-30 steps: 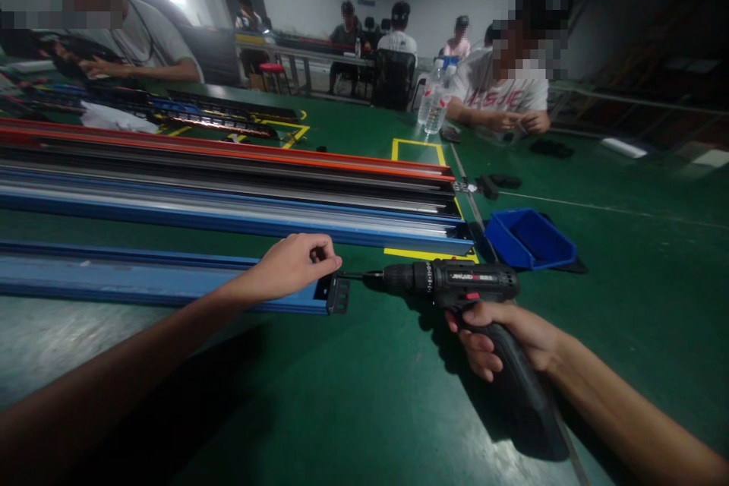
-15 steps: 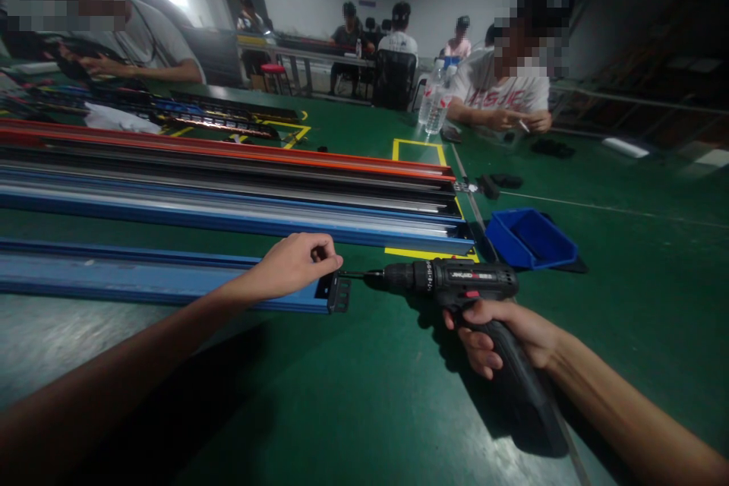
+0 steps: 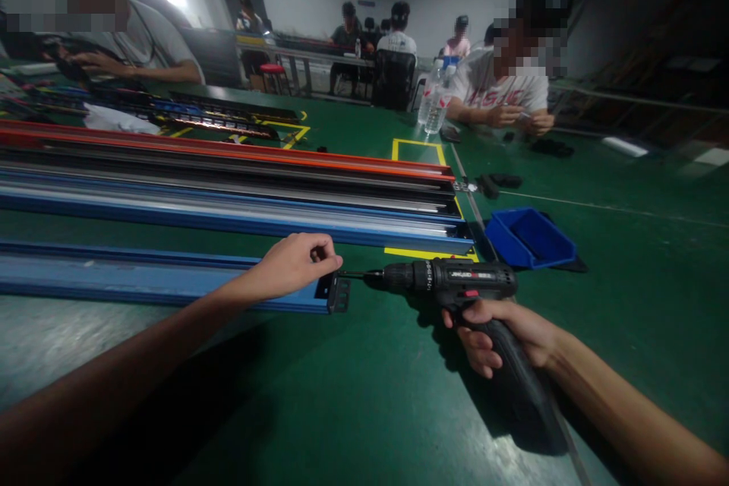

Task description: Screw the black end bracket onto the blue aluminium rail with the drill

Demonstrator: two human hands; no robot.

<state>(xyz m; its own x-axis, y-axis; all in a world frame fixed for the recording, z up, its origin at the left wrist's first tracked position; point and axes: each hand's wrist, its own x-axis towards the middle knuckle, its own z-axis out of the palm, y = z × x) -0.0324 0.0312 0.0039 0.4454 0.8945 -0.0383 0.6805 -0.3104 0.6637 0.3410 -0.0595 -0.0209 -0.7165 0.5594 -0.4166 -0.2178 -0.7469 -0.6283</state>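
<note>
My right hand (image 3: 484,334) is wrapped round the grip of a black cordless drill (image 3: 467,277), a finger at its trigger. The drill points left, and its long thin bit (image 3: 356,274) reaches the black end cap (image 3: 340,295) on a blue metal rail (image 3: 171,279). Over that end of the rail, my left hand (image 3: 299,262) is closed, thumb and forefinger pinched at the cap's upper corner beside the bit's tip. Whatever lies between those fingertips is hidden.
Beyond lie several long rails in blue, black and orange (image 3: 364,159). A blue bin (image 3: 529,239) stands right of their ends, near small black parts (image 3: 498,184). Water bottles (image 3: 436,102) stand farther back. Co-workers sit across the green table (image 3: 364,410), one handling something small (image 3: 521,118).
My hands, the drill and the rail hold nearly the same positions. Across the table at right, the co-worker's hands have shifted slightly.
</note>
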